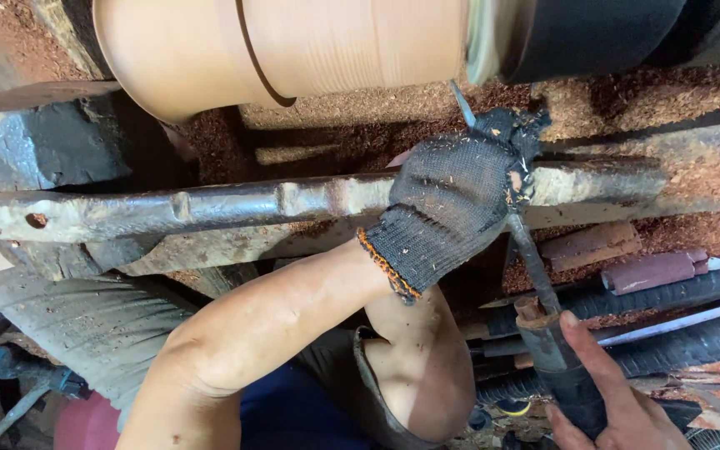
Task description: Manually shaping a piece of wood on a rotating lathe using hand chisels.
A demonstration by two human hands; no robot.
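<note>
Item: wood-turning station, seen from above

Left hand (453, 196): wearing a dark knit glove with an orange cuff edge, sitting right of centre in the frame; it is clenching around the metal shank of a turning chisel (527, 250) and pressing it down on the tool rest (210, 208).

Right hand (618, 400): bare, showing at the lower right corner; it is gripping the dark handle of the same turning chisel, thumb lying along the side.

Turning chisel: running diagonally from the lower right up toward the upper middle, its narrow tip is meeting, or all but meeting, the right end of the workpiece; contact is hard to confirm because that end is blurring.

Wooden workpiece (293, 46): pale, rounded, with a dark groove cut around it, lying across the upper left and upper centre of the frame, just above the tool rest.

Tool rest: a worn, rusty iron bar crossing the frame from left to right at mid-height, passing under the gloved hand.

Sawdust (360, 125): reddish-brown shavings covering the bed beneath the workpiece and clinging to the glove.

Black cylinder (593, 33): occupying the upper right, adjoining the workpiece.

Ribbed dark hoses (693, 287): lying at the lower right, behind the chisel handle
</note>
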